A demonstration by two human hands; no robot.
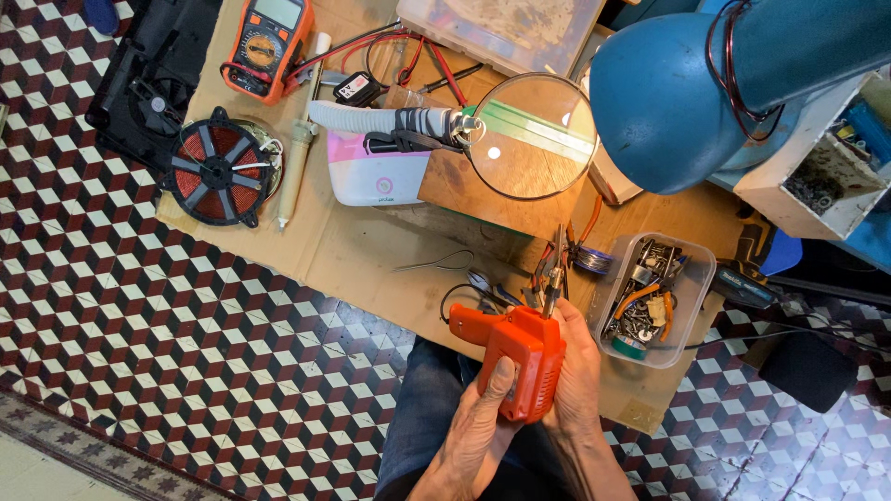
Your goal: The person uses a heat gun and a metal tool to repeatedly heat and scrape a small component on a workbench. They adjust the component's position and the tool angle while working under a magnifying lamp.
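1. Left hand [478,422] is wrapping the orange soldering gun [520,357] from its 7 o'clock side, fingers curled tight on the body, thumb lying flat along the casing.
2. Right hand [575,371] is cupping the same gun from 3 o'clock, fingers closed around the far side, partly hidden behind the housing.
3. Gun is sitting over the person's lap at the cardboard sheet's [362,250] near edge, metal tip [554,278] pointing toward 12 o'clock.
4. Loose pliers and cutters [501,288] are lying just past the gun at 11 o'clock, touching one another.
5. Clear plastic tub [691,297] of screws and small parts is sitting at 2 o'clock, just beside the right hand.
6. Magnifying glass [531,137] is hanging over a wooden block at 12 o'clock, blue lamp [668,102] lighting it from 1 o'clock.
7. Orange multimeter [267,44] and red coil disc [221,167] are lying well apart from the hands, at 10 o'clock.
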